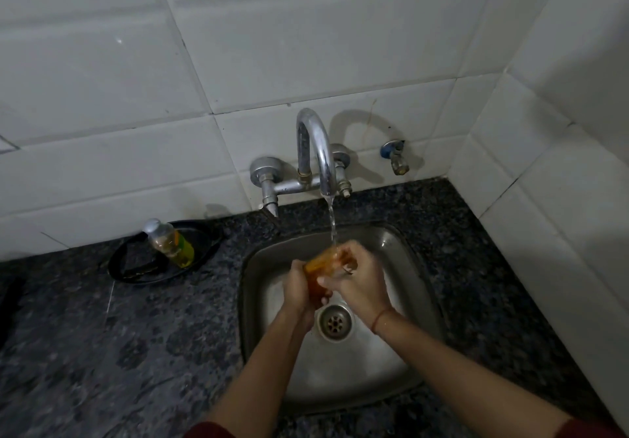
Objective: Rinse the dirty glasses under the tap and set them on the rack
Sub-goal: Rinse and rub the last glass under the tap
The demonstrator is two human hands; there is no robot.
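Glass (321,264) held under the running tap (316,151), left hand (301,289) and right hand (355,279) each keeping a curled grip round it; wetness could let it slip and crack in the sink (340,369).

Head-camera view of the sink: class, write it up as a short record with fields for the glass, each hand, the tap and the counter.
glass: orange see-through glass tumbler, tilted under the water stream
left hand: grips the tumbler's lower part
right hand: holds its rim end
tap: curved chrome tap, running
sink: stainless steel sink, drain uncovered
counter: dark speckled stone counter; small plastic bottle of yellow liquid in black oval dish
rack: not in view
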